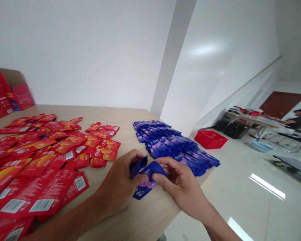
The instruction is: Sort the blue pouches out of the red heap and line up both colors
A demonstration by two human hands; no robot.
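Between my two hands, over the near part of the table, is a bent blue packet [143,192] with pink and white print. My left hand [120,184] is closed on its left side, thumb on the front. On the other side, my right hand [178,182] pinches the packet's right edge between thumb and fingers. Part of the packet is hidden behind the fingers. Just beyond my right hand lie overlapping rows of blue packets [175,144]. Left of my left hand spreads a loose heap of red and orange packets [50,150], several with barcodes facing up.
A red cardboard box [10,97] stands at the table's [125,115] back left, near the wall. Past the right edge, a red crate [210,139] and a blue basin [262,146] are on the floor. A person [299,118] sits at another table far right, near a flat cart [293,167].
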